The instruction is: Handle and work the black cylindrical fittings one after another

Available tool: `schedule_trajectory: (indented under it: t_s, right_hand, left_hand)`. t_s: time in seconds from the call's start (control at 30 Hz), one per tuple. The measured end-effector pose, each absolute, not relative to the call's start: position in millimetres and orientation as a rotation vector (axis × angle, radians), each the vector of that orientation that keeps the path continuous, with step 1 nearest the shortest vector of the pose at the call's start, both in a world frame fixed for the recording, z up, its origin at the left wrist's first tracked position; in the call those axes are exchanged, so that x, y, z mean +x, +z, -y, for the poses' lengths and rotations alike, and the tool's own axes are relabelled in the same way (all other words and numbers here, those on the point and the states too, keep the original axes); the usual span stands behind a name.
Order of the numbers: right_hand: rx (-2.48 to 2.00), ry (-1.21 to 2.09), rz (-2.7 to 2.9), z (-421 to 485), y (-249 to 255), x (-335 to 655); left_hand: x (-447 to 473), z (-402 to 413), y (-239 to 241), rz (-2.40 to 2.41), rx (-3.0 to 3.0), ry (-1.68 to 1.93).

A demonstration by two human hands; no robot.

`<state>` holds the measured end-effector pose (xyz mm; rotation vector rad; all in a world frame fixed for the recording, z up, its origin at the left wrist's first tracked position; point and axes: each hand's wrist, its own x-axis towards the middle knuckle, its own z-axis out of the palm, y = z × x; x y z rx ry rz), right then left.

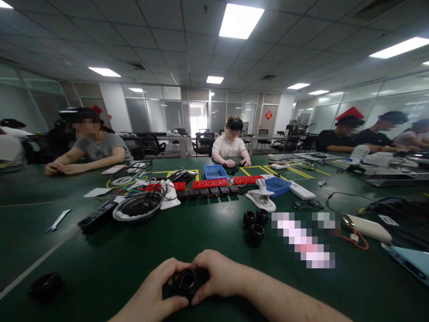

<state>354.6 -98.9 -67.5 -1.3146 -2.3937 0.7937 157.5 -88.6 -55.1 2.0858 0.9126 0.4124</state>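
Observation:
My left hand (pixel 164 286) and my right hand (pixel 216 275) meet at the near middle of the table. Between them is a black ring-shaped part (pixel 187 281) with a round opening facing me. Fingers and thumb of the left hand curl about its left side; the right hand grips its right side, and its palm hides part of it. Further off, to the right, three similar black ring parts (pixel 256 233) stand close together. Another black ring-like piece (pixel 45 287) lies at the near left.
A wrench (pixel 59 220), a black box (pixel 98 217) and a metal bowl (pixel 137 206) are on the left. Red socket strips (pixel 210 183), blue trays (pixel 276 186) and a white clip stand (pixel 261 197) sit mid-table. Power bank (pixel 367 228) at right; people sit around.

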Motion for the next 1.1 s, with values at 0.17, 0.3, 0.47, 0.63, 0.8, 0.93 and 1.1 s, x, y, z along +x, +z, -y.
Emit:
schedule_trajectory:
  t_s: [0.17, 0.3, 0.47, 0.63, 0.8, 0.93, 1.1]
  right_hand:
    - [-1.632, 0.369, 2.349, 109.3, -69.2, 334.7]
    - [-1.578, 0.296, 2.388, 110.9, -66.5, 332.1]
    - [-1.230, 0.577, 2.572, 100.0, -61.4, 353.0]
    - [-1.329, 0.656, 2.503, 98.8, -62.1, 353.1]
    - [-1.623, 0.396, 2.333, 112.4, -66.9, 329.9]
    - [-1.578, 0.374, 2.260, 117.0, -68.0, 327.6]
    - [-1.264, 0.713, 2.415, 104.1, -60.5, 349.9]
  left_hand:
    - [163.1, 95.1, -55.5, -1.053, 2.072, 0.482]
    - [163.0, 95.0, -57.2, -1.052, 2.088, 0.526]
    - [157.4, 88.8, -56.4, -0.910, 2.127, 0.447]
    - [157.8, 88.1, -61.5, -0.951, 2.104, 0.448]
    - [162.5, 92.4, -60.3, -1.102, 2.073, 0.526]
    - [162.5, 94.8, -52.9, -1.072, 2.074, 0.559]
    - [159.5, 94.0, -48.9, -0.978, 2.058, 0.491]
